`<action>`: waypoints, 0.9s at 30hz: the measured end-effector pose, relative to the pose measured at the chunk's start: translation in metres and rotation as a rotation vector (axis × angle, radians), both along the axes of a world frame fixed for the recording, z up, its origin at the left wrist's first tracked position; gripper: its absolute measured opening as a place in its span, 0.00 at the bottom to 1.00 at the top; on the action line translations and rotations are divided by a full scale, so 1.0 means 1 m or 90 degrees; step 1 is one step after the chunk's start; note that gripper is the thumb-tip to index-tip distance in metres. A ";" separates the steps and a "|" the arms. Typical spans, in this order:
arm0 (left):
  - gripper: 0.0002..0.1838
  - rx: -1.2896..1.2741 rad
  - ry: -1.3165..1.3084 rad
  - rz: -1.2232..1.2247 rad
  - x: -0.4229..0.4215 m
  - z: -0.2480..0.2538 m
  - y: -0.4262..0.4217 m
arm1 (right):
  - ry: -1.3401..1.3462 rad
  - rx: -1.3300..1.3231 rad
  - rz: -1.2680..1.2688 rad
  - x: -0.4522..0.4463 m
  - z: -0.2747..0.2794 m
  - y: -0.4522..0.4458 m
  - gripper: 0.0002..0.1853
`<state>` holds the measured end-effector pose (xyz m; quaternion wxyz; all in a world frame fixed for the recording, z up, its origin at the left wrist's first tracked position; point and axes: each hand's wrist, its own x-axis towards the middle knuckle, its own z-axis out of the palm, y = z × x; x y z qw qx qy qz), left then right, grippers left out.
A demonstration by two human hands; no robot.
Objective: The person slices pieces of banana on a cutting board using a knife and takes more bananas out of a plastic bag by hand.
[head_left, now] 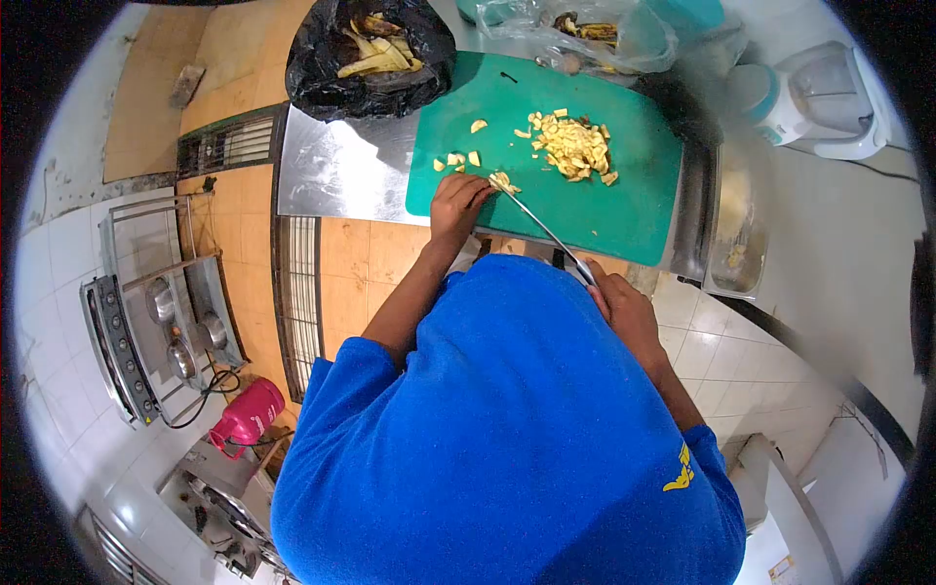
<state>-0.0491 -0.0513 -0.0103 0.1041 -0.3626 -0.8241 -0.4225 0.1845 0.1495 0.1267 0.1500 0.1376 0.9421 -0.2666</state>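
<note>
My right hand (pixel 626 310) is wrapped round the handle of a knife (pixel 542 226). Its long blade slants up and left across the near part of a green cutting board (pixel 468 107). Beside the blade tip, my left hand (pixel 458 207) has its fingers bent together at the board's left front, pressed on a banana piece (pixel 503 182) that they partly hide. A few loose banana chunks (pixel 456 159) lie just beyond my left fingers. Right of centre on the board is a heap of small diced banana (pixel 573 146).
A black plastic bag (pixel 312 78) with peels stands at the back left on the steel table (pixel 341 175). Behind the board lies a clear bag (pixel 648 39) with dark peels. To the right are a metal tray (pixel 749 278) and a white-and-teal appliance (pixel 829 97).
</note>
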 end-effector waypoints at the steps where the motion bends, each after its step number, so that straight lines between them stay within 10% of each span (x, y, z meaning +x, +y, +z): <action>1: 0.10 0.000 0.002 -0.001 0.000 -0.001 0.000 | -0.001 0.001 0.001 0.000 0.000 0.000 0.23; 27: 0.19 -0.042 -0.077 0.000 -0.004 0.012 -0.003 | 0.013 0.097 0.001 0.041 0.017 0.034 0.22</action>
